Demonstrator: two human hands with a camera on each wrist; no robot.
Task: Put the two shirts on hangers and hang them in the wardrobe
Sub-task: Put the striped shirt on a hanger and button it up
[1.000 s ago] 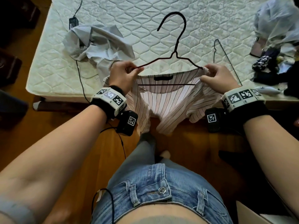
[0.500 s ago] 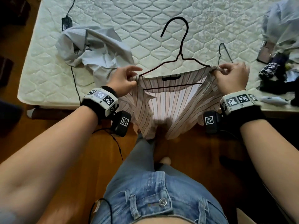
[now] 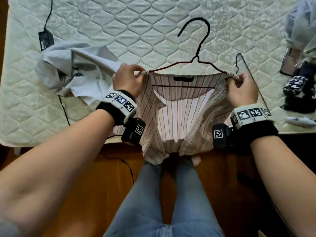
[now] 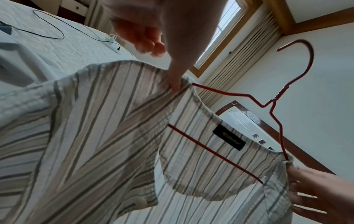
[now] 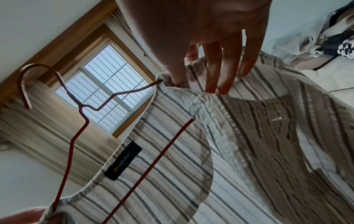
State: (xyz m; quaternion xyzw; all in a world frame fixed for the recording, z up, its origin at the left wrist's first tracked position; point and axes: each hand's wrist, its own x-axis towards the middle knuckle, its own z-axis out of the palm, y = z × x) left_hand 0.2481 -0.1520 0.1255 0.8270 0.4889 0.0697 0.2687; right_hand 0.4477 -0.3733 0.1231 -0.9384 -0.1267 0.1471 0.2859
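A striped shirt point(image 3: 177, 117) hangs in front of me on a red wire hanger point(image 3: 200, 47), whose hook rises above the collar. My left hand point(image 3: 130, 77) pinches the shirt's left shoulder over the hanger's end. At the other end my right hand point(image 3: 241, 84) pinches the right shoulder. The wrist views show the same shirt point(image 4: 114, 136) point(image 5: 258, 136) and hanger point(image 4: 283, 94) point(image 5: 76, 121) from below, with the bottom bar crossing the open neck. A crumpled grey shirt point(image 3: 75, 69) lies on the mattress point(image 3: 153, 23) to the left. A second thin wire hanger point(image 3: 248, 72) lies on the mattress behind my right hand.
A black charger and cable point(image 3: 45, 38) lie at the mattress's left. Clothes and a plastic bag point(image 3: 301, 31) are heaped at the right edge. Below the shirt are my legs and the wooden floor point(image 3: 106, 177). A window point(image 5: 107, 94) shows behind the hanger.
Both hands have spread apart along the hanger and risen a little. The shirt's shoulders now sit stretched over both hanger ends. My view has tilted down.
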